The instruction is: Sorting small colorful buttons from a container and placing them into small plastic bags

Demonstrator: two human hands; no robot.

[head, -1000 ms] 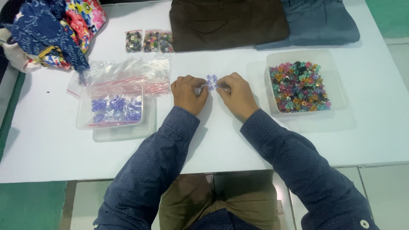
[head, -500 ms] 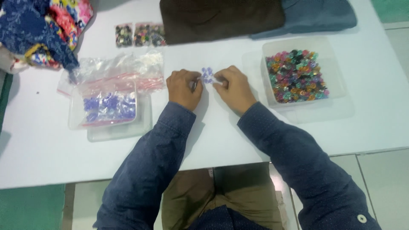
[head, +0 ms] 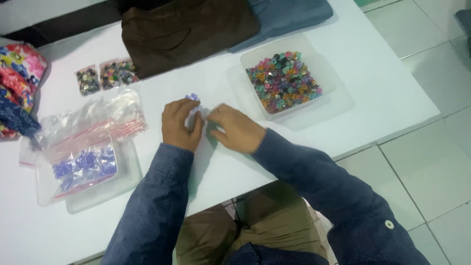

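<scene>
My left hand (head: 180, 123) and my right hand (head: 234, 127) meet on the white table (head: 274, 142), pinching a small clear bag (head: 198, 114) with a few small purple pieces (head: 192, 97) showing at its top. To the right stands a clear tray (head: 321, 100) full of mixed coloured pieces (head: 283, 81). To the left a clear tray (head: 98, 189) holds bags of purple pieces (head: 84, 164), under a pile of empty clear zip bags (head: 93, 122).
Three small filled bags (head: 105, 74) lie at the back left. A folded brown garment (head: 189, 30) and a folded blue one (head: 289, 14) lie at the back. Colourful floral cloth (head: 17, 83) is at the far left. Tiled floor (head: 427, 162) lies to the right.
The view has swung, so everything sits further left and tilted. My hands have stayed together on the small bag of purple pieces, with the left fingers now curled more over it.
</scene>
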